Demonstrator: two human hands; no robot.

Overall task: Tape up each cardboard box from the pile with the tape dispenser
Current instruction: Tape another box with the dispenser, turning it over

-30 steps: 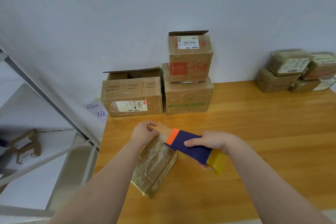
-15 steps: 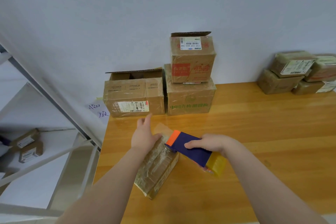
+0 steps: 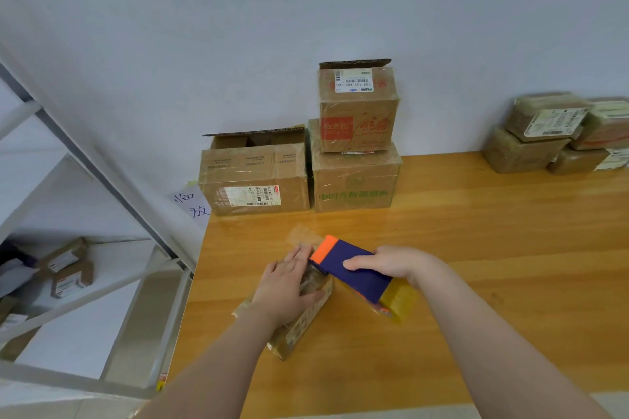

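Table (image 3: pixel 476 248) by white wall (image 3: pixel 306 10): three boxes (image 3: pixel 255 180) at back edge, four parcels (image 3: pixel 544 119) at back right corner. Left hand (image 3: pixel 289 286) flat on small box (image 3: pixel 299 330); right hand (image 3: pixel 391 264) grips dispenser (image 3: pixel 354 269).

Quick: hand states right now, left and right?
Left hand: open, pressing flat on the small box.
Right hand: grips the tape dispenser.

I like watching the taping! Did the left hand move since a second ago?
Yes. The left hand slid toward the person, away from the open box at the wall, and now lies flat on the small box.
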